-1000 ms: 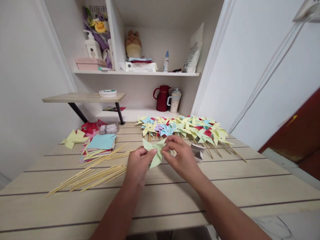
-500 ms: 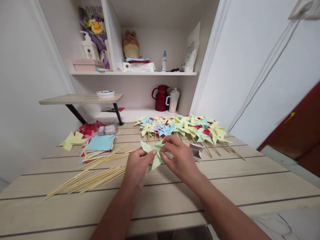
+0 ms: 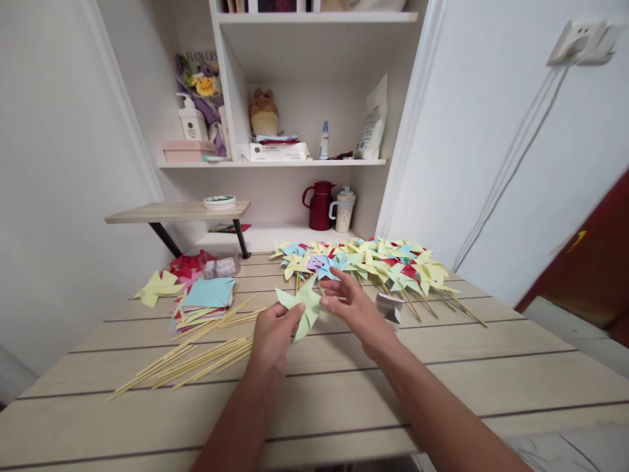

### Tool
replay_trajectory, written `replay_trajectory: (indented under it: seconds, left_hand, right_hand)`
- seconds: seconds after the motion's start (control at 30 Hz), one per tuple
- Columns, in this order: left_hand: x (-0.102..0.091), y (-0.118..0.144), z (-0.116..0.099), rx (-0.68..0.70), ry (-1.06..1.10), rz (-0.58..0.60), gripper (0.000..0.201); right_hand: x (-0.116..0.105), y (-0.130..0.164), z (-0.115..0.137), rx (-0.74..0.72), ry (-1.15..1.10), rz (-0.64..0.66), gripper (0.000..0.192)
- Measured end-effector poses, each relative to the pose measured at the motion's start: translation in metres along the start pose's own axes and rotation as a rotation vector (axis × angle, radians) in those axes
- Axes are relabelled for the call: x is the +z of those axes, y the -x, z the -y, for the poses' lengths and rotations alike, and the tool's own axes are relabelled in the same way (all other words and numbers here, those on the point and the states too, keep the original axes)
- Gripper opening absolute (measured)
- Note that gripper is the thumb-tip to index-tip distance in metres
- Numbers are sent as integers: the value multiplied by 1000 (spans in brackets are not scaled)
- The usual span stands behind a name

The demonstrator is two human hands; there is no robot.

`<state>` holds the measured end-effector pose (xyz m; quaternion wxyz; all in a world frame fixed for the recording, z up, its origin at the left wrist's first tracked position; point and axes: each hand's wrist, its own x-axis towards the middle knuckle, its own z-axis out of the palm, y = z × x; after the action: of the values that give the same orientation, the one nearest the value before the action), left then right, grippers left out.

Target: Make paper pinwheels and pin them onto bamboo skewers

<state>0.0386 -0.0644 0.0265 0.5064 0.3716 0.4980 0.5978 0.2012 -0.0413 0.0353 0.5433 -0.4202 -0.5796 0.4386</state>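
My left hand [image 3: 272,335] pinches a light green paper pinwheel [image 3: 303,301] just above the wooden table [image 3: 314,387]. My right hand [image 3: 352,308] hovers right beside the pinwheel with its fingers spread, fingertips close to its centre, holding nothing. Behind the hands lies a row of finished pinwheels [image 3: 363,261] on sticks in yellow, green, blue and red. To the left lie loose bamboo sticks [image 3: 191,357] and a stack of coloured paper squares [image 3: 204,301].
A small grey-white box [image 3: 389,306] sits right of my right hand. A clear bag of small parts [image 3: 221,265] and red papers lie at the back left. Shelves behind hold a red jug [image 3: 320,205], a mug, bottles and boxes. A low wooden shelf [image 3: 179,211] juts out on the left.
My right hand has let go of the pinwheel and opened its fingers. The left hand still holds the pinwheel. The camera has tilted up slightly.
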Motion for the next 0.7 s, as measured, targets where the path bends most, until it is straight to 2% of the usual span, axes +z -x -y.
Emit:
replay_trajectory:
  seconds: [0.07,0.1,0.27,0.4,0.7]
  left_hand:
    - [0,0,0,9,23,7,33]
    - [0,0,-1,12,29,13,33]
    - [1,3,-2,15,40,29,30]
    - [3,4,-1,-3,43,54,33]
    - [4,-1,7,48,-86,58,39]
  right_hand:
    - [5,0,-1,82,-50,45,83]
    - [7,0,-1,108,-73,71,80]
    - [11,-1,1,144,-161,137,40]
    - [10,-2,-3,121,-151,167,26]
    - [11,-3,-4,119,-51,89,23]
